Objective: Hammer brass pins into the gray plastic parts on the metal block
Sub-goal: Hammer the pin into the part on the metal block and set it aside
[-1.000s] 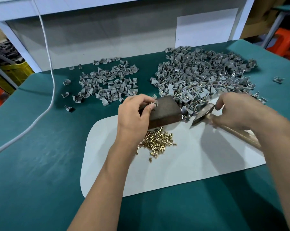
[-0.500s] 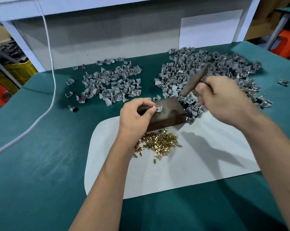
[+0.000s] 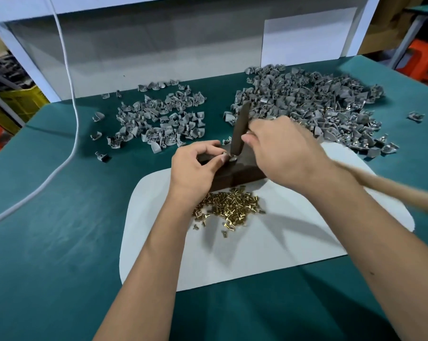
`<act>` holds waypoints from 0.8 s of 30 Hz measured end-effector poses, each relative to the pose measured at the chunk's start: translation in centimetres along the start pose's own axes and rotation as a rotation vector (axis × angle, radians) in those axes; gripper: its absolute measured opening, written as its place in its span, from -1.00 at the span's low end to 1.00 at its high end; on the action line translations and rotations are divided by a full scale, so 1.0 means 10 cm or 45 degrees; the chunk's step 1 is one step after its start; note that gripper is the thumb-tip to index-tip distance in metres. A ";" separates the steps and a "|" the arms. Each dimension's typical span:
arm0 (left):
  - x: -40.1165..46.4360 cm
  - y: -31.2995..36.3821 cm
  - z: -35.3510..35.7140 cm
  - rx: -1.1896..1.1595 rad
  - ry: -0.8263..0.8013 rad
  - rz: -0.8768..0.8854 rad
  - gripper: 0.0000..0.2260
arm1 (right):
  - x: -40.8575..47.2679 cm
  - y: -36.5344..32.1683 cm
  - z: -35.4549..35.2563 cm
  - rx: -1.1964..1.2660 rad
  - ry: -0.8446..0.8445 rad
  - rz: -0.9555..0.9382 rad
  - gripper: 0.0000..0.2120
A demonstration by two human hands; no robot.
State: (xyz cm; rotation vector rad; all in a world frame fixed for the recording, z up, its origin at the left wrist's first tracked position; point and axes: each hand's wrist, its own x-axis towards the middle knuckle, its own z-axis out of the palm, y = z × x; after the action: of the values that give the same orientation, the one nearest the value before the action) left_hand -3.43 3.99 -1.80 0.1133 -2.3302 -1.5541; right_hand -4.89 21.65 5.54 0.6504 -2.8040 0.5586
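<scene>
A dark metal block (image 3: 235, 175) stands at the far edge of a white mat (image 3: 269, 242). My left hand (image 3: 195, 168) pinches a small gray plastic part (image 3: 229, 157) on top of the block. My right hand (image 3: 284, 153) grips a hammer (image 3: 240, 129) close to its head; the dark head points down and its face meets the part. The wooden handle runs off to the right, blurred. A heap of brass pins (image 3: 229, 207) lies on the mat just in front of the block.
A large pile of gray parts (image 3: 306, 104) lies at the back right of the green table, a smaller pile (image 3: 158, 119) at the back left. A white cable (image 3: 70, 94) hangs down on the left. A single part (image 3: 416, 116) lies far right.
My right hand lifted the hammer from the mat, raised it over the large pile, then brought its head down onto the part on the block. My left hand stayed on the part.
</scene>
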 end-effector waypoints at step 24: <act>-0.04 0.07 0.00 -0.019 -0.026 -0.059 -0.97 | 0.06 -0.05 -0.06 -0.199 0.136 -0.042 -0.80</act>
State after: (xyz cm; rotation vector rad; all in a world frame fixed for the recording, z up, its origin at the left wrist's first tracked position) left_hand -2.99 4.32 -1.25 0.1493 -2.3471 -1.6010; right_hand -5.17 21.25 6.36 0.6149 -2.6983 0.3525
